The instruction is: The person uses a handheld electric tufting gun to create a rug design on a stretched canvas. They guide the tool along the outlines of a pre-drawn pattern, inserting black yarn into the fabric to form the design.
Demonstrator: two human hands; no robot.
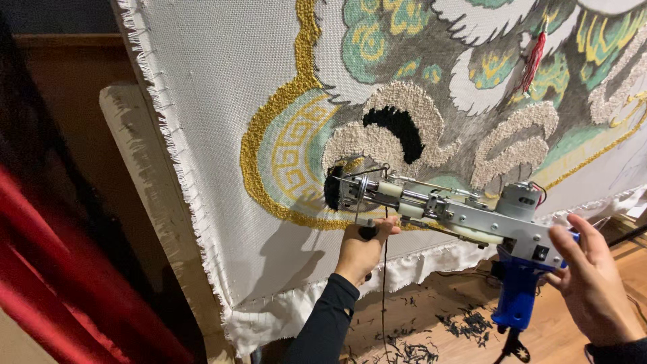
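The tufting gun point(445, 209) lies almost level across the lower middle of the view, its long axis running from the blue pistol grip point(515, 293) at lower right up and leftward to the needle end, which presses into the stretched backing cloth point(216, 135) at a dark tuft just under the cream loop patch with the black centre. The left hand point(362, 251) sits directly below that needle end, its fingers closed around the black front handle, so it is the hand nearer the cloth and the working tip. The right hand point(593, 283) is at the rear, beside the grey motor point(517, 200); its fingers are spread and only lightly curled, touching the back of the metal frame above the blue grip without wrapping the grip itself (the palm faces away, so full contact is hard to judge). Yarn clippings point(465, 323) litter the wooden floor below the cloth's hem
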